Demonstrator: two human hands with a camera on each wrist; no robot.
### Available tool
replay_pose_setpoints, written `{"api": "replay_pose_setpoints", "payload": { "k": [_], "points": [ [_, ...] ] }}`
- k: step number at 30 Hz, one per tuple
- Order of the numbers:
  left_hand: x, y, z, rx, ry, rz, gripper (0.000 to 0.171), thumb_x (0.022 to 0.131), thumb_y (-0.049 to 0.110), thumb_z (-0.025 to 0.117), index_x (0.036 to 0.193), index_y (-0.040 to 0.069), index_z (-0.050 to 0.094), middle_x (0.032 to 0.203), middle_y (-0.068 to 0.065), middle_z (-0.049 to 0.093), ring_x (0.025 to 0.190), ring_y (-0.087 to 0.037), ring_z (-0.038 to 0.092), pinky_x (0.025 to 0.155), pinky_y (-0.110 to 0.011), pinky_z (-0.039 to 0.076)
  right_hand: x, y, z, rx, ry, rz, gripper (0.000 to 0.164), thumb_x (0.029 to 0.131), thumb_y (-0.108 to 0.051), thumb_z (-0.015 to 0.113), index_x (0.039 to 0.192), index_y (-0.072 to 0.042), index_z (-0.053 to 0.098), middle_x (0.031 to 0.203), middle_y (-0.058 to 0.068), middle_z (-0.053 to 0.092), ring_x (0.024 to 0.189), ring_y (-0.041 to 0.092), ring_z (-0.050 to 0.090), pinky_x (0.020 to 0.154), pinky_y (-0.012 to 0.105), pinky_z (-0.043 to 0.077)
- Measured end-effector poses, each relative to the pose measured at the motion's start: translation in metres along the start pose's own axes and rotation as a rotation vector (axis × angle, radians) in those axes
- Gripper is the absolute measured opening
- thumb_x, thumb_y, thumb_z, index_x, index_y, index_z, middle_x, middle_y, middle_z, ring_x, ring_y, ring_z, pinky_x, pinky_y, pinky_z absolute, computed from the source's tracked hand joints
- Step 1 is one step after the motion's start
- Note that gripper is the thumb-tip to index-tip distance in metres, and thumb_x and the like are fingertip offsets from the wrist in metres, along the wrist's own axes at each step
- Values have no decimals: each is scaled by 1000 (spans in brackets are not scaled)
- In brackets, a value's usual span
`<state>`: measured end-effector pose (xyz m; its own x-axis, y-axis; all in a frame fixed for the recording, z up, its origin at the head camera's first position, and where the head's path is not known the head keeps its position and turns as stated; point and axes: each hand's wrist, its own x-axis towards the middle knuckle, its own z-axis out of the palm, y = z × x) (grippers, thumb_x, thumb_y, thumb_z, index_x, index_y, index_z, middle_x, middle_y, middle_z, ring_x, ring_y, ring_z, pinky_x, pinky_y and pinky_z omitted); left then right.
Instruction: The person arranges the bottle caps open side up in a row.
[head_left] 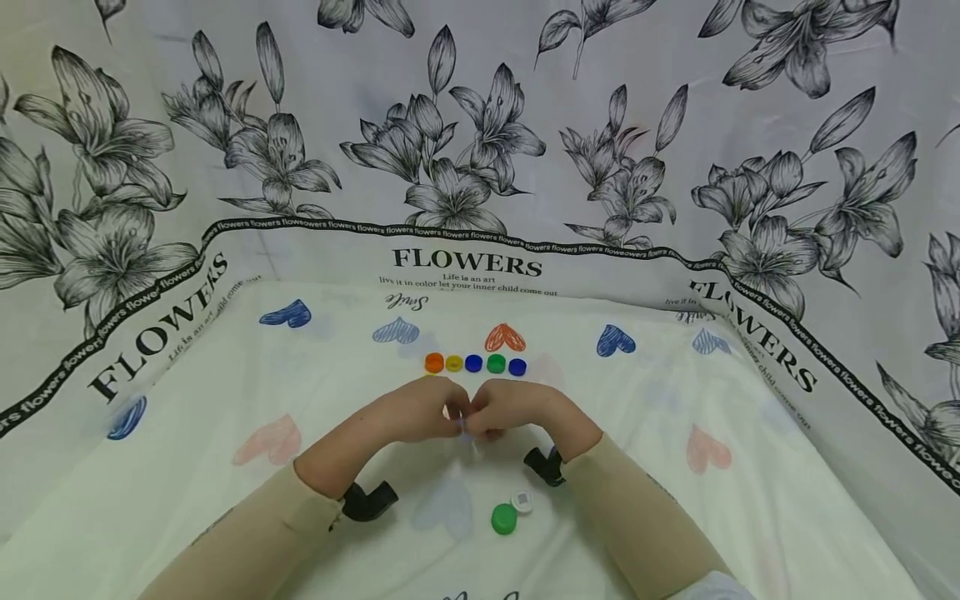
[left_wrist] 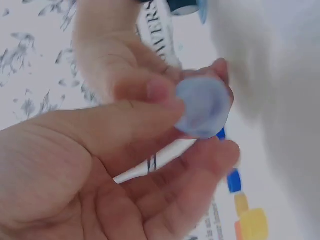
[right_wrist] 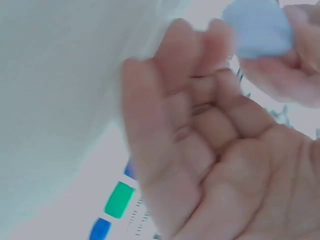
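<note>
Both hands meet over the cloth at a pale blue bottle cap (left_wrist: 204, 107), round and blurred in the wrist views. The left hand (head_left: 429, 410) pinches it at the edge with thumb and a finger, its other fingers loosely bent. From the opposite side the right hand (head_left: 517, 410) also holds the cap, its thumb near the left thumb and fingertips at the far edge. In the right wrist view, the right fingers (right_wrist: 175, 60) are curved and partly hide the grip.
Beyond the hands stands a row of caps: orange (head_left: 434, 362), yellow (head_left: 453, 363), blue (head_left: 473, 363), green (head_left: 496, 363) and blue (head_left: 517, 367). Nearer lie a larger green cap (head_left: 504, 519) and a white cap (head_left: 522, 501). A heart-printed white cloth (head_left: 360, 550) covers the surface.
</note>
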<state>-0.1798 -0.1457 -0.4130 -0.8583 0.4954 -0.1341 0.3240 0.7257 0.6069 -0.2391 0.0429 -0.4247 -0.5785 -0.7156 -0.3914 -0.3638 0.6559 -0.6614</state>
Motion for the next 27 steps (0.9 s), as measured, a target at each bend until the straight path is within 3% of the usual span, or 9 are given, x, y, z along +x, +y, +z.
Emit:
{"api": "replay_pose_setpoints", "payload": {
  "k": [2, 4, 9, 12, 17, 20, 24, 27],
  "points": [
    [1, -6, -5, -29, 29, 34, 14, 92, 6, 74, 105, 12, 77, 94, 6, 70, 80, -15, 64, 73, -31, 55, 4, 7, -3, 120, 10, -25, 20, 90, -20, 65, 86, -3, 73, 74, 5, 63, 70, 18, 58, 71, 30, 52],
    [3, -13, -8, -67, 48, 26, 13, 93, 8, 74, 105, 11, 79, 95, 5, 72, 77, -15, 66, 71, -32, 56, 8, 13, -5, 225, 32, -31, 20, 91, -21, 65, 91, -3, 75, 82, 6, 69, 77, 18, 64, 77, 32, 57],
    [10, -28, -12, -162, 139, -100, 15, 98, 17, 70, 103, 7, 79, 88, -3, 72, 68, -18, 65, 63, -31, 53, 12, 17, -6, 457, 157, -2, 22, 98, -18, 67, 112, -2, 72, 99, 10, 75, 90, 24, 71, 83, 35, 59],
    [15, -34, -10, -217, 194, -185, 20, 100, 21, 67, 102, 4, 78, 82, -9, 71, 63, -20, 65, 59, -30, 52, 14, 14, -5, 539, 223, 26, 23, 99, -12, 66, 118, 1, 66, 101, 11, 75, 92, 24, 72, 82, 35, 59],
    [23, -38, -1, -287, 266, -298, 23, 99, 23, 70, 101, 0, 69, 74, -9, 71, 56, -23, 66, 55, -32, 55, 16, 10, -3, 538, 234, 59, 26, 99, -9, 66, 122, 4, 64, 103, 12, 74, 93, 24, 73, 83, 35, 59],
    [28, -40, 4, -258, 301, -339, 23, 98, 24, 72, 96, 2, 64, 70, -8, 70, 54, -22, 65, 54, -30, 53, 16, 9, -5, 512, 235, 81, 27, 99, -10, 66, 123, 2, 66, 104, 12, 74, 94, 24, 72, 84, 34, 59],
    [33, -42, 9, -187, 307, -358, 22, 98, 24, 71, 100, 2, 70, 68, -6, 67, 54, -19, 63, 55, -27, 50, 16, 9, -6, 498, 233, 103, 30, 99, -9, 66, 128, 0, 65, 106, 10, 74, 94, 23, 70, 85, 33, 58],
    [34, -41, 11, -168, 282, -351, 25, 101, 18, 66, 114, -2, 70, 71, -6, 66, 55, -18, 62, 57, -27, 51, 16, 9, -6, 500, 238, 112, 36, 98, -7, 67, 133, -1, 62, 109, 10, 73, 95, 22, 69, 87, 32, 57]
  ]
}}
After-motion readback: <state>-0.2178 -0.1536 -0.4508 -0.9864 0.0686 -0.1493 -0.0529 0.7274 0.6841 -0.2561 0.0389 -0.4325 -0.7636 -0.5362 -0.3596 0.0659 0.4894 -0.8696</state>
